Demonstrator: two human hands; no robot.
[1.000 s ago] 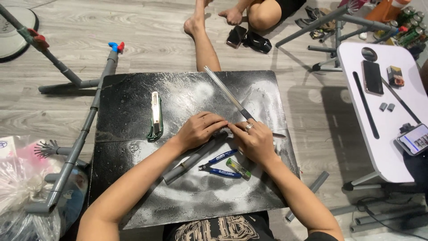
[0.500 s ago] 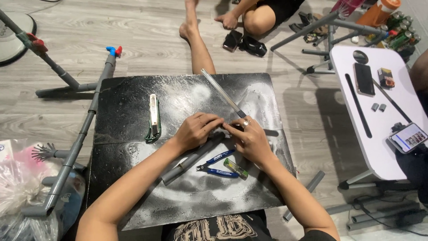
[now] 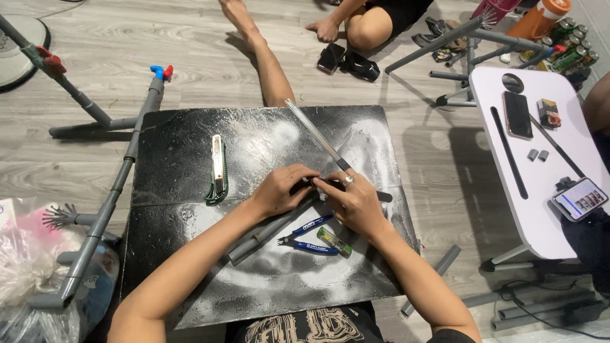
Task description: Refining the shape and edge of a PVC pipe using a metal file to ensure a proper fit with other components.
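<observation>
Two hands meet over the grey pipe (image 3: 270, 230) on the black mat (image 3: 178, 152). Left hand (image 3: 283, 189) clamps down on its upper end; right hand (image 3: 352, 202) pinches the saw (image 3: 316, 134) handle right beside it. Pipe runs down-left, blade up-left. Blue pliers (image 3: 305, 236) lie just below, knife (image 3: 218, 166) off left.

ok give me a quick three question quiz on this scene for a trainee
1. True or false: both hands meet at the upper end of the grey pipe.
2. Which tool lies nearest the right hand? A) blue-handled pliers B) folding saw C) hammer
3. What surface does the work rest on?

Key
1. True: left hand and right hand meet there.
2. A; the pliers lie just below it, while the saw lies beyond the left hand.
3. A dusty black board on the floor.
</observation>
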